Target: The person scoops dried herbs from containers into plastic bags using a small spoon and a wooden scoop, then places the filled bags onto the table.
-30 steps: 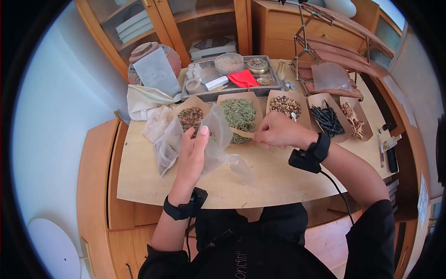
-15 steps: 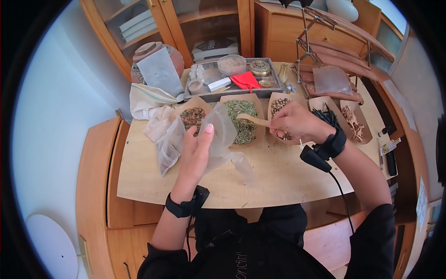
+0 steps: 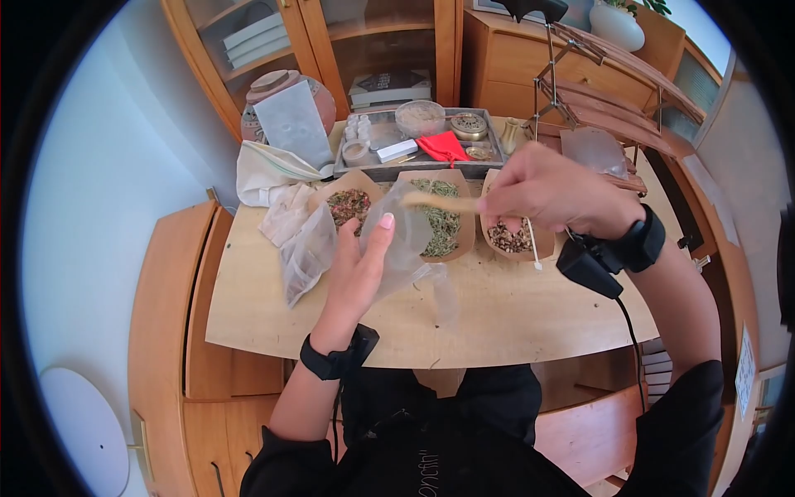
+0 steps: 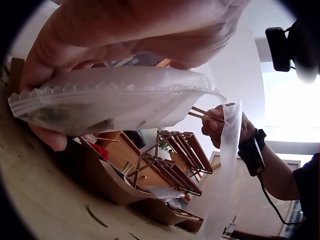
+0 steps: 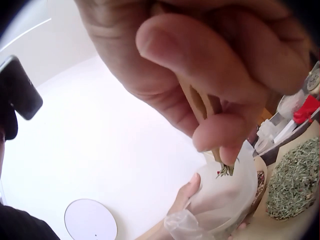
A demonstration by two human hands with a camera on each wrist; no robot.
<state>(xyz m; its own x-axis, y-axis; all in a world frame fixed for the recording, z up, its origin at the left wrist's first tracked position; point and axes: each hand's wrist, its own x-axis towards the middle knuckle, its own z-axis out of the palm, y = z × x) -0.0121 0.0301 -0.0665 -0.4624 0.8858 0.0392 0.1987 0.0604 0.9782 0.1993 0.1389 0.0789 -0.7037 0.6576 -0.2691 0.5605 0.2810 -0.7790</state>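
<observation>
Landmark: paper tray of green herb [image 3: 468,236], on the table [image 3: 530,323].

Item: left hand [image 3: 356,277]. Nearer the person than the herb tray and to its left; forearm rising, thumb upright, fingers on the other side of the film. Thumb and fingers clamped on a translucent bag [image 3: 402,248].

Item: the bag. Upright at the left near corner of the herb tray, partly over it in the head view; notched edge plain in the left-wrist view.

Item: right hand [image 3: 563,190]. Raised to the right of the herb tray, above a paper tray of brown pieces [image 3: 540,240]; wrist bent, fingers curled, thumb and fingertips pinching wooden tweezers [image 3: 443,202].

Item: the tweezers. Held above the herb tray, pointing leftward to the bag; a small tuft of herb [image 5: 225,171] at the tips in the right-wrist view.

Item: paper tray of reddish petals [image 3: 356,177]. Left of the herb tray, partly behind the bag.

Condition of view: tweezers blurred in the head view and largely covered by fingers in the right-wrist view. Some left fingers hidden by film. Left part of the herb tray veiled by the bag. Dark matter inside the bag, seen through cloudy film in the left-wrist view, is perhaps herb; its kind cannot be made out.
</observation>
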